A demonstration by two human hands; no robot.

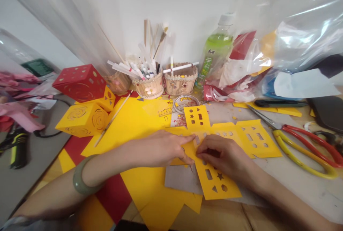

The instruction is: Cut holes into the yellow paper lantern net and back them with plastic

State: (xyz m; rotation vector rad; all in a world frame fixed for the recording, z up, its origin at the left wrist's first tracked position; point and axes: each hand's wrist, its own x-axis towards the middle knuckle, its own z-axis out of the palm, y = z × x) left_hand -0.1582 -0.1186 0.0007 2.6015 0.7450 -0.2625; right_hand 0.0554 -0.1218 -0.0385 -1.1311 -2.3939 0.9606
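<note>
A flat yellow paper cutout [191,152] in a cross shape lies in front of me, with small stars, triangles, rectangles and other shapes cut through it. My left hand [171,149] rests on its left part, index finger and thumb stretched apart against the paper. Close beside it, my right hand [226,154] is closed in a pinch over the middle of the cutout. What sits between those fingertips, if anything, is hidden. Grey board [182,179] shows beneath the cutout, and a larger plain yellow sheet [144,184] spreads under my left forearm.
Scissors [281,127] and a black cutter knife [280,103] lie to the right. A red paper box [80,83] sits on yellow boxes [83,118] at left, near a thin stick [114,118]. Behind stand baskets [150,86] of pens, a tape roll [186,104] and a green drink bottle [217,50].
</note>
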